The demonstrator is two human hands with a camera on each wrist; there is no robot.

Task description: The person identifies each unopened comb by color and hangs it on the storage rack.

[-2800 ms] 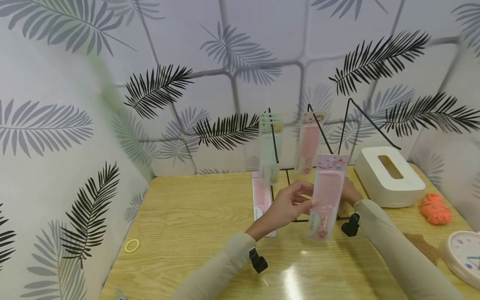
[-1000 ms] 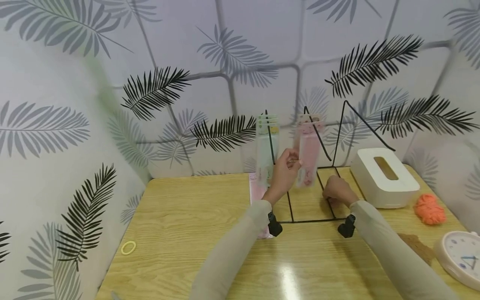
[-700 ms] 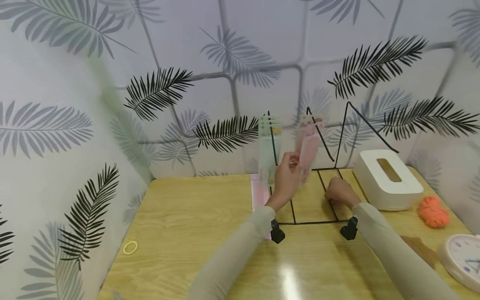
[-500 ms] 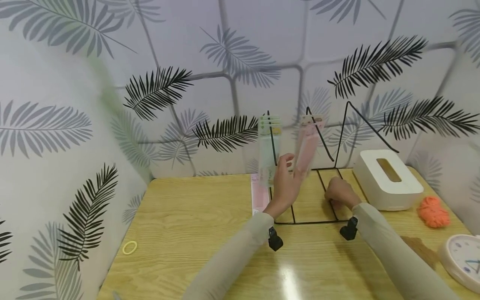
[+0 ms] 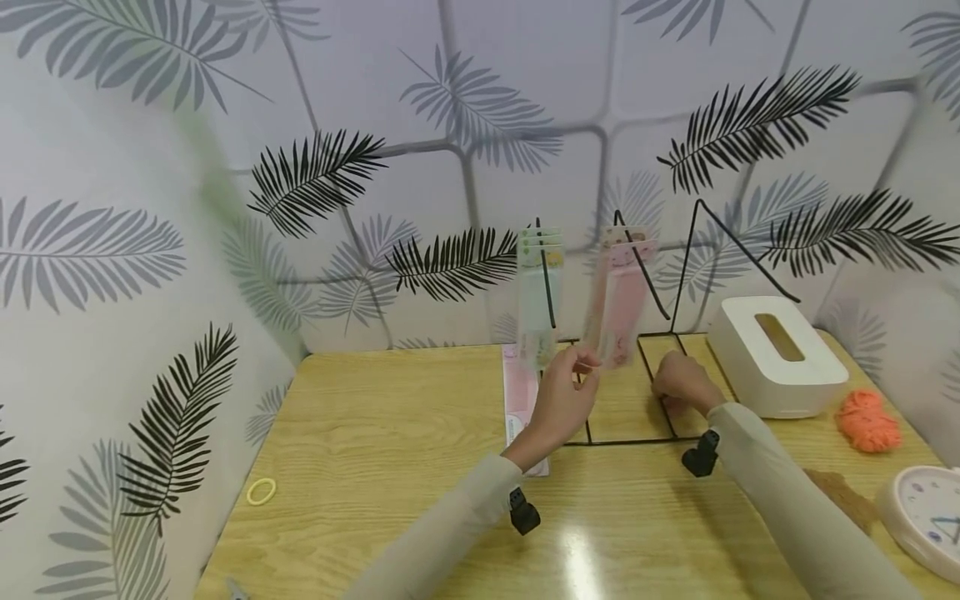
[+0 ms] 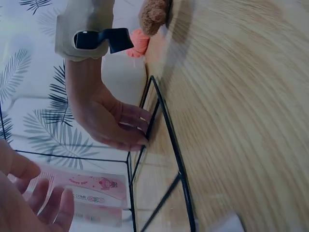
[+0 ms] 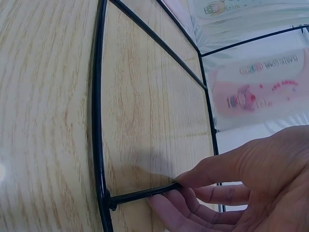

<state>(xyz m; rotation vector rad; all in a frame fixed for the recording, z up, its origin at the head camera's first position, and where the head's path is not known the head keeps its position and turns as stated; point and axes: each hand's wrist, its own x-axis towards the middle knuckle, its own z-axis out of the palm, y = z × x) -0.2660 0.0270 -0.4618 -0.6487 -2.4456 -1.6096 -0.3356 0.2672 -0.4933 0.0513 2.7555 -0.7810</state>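
My left hand [image 5: 562,400] is just below and left of pink comb packs [image 5: 624,304] hanging on the middle hook of a black wire display rack [image 5: 617,442]. Its fingers are loosely bent, with nothing between them. In the left wrist view, thumb and fingers stand apart before a pink comb pack [image 6: 96,186]. My right hand [image 5: 684,383] stays low at the rack's right side. In the right wrist view, its thumb and fingers pinch a base wire [image 7: 140,195]. Several pale green packs [image 5: 540,292] hang on the left hook.
Another pink comb pack [image 5: 517,387] lies flat on the table, left of the rack. The right hook [image 5: 738,242] carries no packs. A white tissue box [image 5: 787,379], orange yarn [image 5: 868,421], a brown piece [image 5: 840,500] and a clock [image 5: 918,521] line the right side. A yellow ring [image 5: 261,492] lies left.
The pink comb pack that my left hand held in front now hangs on the middle hook. My left hand has let go and drawn down. My right hand now grips the rack base.
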